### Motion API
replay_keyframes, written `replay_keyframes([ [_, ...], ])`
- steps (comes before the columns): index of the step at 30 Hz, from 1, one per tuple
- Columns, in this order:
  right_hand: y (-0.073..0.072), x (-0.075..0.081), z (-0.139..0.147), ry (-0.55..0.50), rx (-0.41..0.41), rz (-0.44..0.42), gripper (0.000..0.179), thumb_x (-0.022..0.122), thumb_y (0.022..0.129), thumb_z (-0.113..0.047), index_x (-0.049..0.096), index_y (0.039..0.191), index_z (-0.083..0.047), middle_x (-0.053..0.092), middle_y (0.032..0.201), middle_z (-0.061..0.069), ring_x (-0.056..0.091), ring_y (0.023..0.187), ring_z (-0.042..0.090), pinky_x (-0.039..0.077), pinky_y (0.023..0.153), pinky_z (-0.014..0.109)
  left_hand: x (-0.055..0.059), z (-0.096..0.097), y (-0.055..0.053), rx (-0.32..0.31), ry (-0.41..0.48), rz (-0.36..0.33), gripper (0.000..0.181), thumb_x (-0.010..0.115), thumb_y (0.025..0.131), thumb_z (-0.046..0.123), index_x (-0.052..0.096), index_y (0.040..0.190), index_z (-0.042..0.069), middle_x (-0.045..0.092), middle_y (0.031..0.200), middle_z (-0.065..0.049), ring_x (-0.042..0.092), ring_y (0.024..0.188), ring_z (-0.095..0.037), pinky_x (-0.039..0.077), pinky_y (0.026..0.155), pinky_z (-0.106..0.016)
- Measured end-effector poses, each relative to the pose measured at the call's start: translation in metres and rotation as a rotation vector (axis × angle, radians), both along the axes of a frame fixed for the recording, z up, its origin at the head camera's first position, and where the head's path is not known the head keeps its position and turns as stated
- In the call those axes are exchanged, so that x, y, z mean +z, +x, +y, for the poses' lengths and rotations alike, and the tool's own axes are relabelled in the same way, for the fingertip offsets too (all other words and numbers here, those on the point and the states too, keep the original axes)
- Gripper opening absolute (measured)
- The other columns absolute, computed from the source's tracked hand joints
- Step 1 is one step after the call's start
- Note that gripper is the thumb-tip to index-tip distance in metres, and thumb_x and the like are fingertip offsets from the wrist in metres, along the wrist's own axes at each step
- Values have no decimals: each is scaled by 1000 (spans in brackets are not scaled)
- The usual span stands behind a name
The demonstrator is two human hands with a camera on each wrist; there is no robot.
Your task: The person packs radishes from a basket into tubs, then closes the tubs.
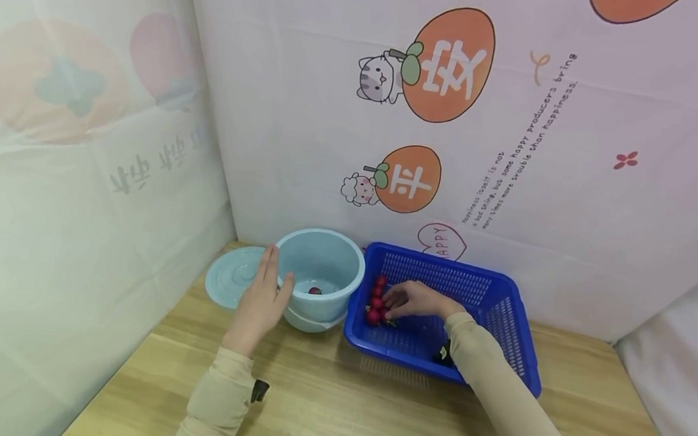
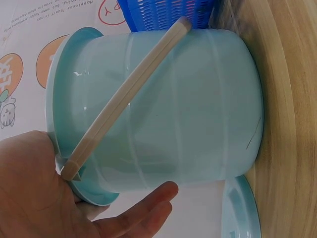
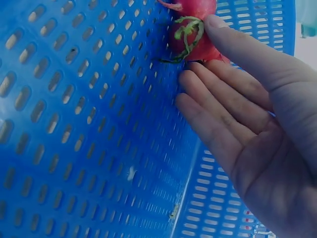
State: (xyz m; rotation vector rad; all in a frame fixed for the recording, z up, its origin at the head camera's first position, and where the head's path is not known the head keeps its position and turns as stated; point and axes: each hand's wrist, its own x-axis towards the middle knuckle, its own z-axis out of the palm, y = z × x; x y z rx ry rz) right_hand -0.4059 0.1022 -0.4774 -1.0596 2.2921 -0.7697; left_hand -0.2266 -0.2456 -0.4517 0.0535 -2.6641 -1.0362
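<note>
Radishes [image 1: 376, 302] in a cluster at the left end of the blue basket [image 1: 442, 267], with one green-topped radish [image 3: 200, 47] between thumb and forefinger of the right hand [image 1: 419, 299], other fingers loosely extended. Left hand [image 1: 261, 306], with fingers nearly straight, against the rim of the light-blue bucket [image 1: 322, 306]; inside, a lone radish [image 1: 315, 290] on the bottom, and beside it a round lid [image 1: 231, 277] on the wooden table [image 1: 314, 402].
</note>
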Motion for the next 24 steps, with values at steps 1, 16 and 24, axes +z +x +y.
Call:
replay_keyframes([
  [1, 0, 1, -1, 9, -3, -1, 38, 83, 95, -22, 73, 125, -2, 76, 119, 10, 74, 106, 23, 61, 91, 38, 0, 0, 0, -1, -1, 5, 75, 35, 114, 46, 9, 169, 2, 6, 177, -15, 45, 142, -51, 44, 109, -66],
  [16, -1, 5, -4, 96, -17, 2, 39, 83, 94, -27, 75, 123, -3, 78, 108, 2, 73, 98, 15, 61, 90, 39, 3, 0, -3, 3, -5, 2, 73, 37, 114, 41, 9, 169, 2, 6, 177, -16, 53, 133, -53, 46, 104, -68],
  [24, 2, 6, -4, 86, 16, 4, 28, 81, 96, -23, 79, 119, -8, 79, 106, -1, 73, 97, 13, 61, 90, 39, 2, -1, -3, 1, -6, 1, 73, 36, 115, 42, 9, 170, 3, 7, 177, -16, 51, 137, -52, 46, 104, -67],
])
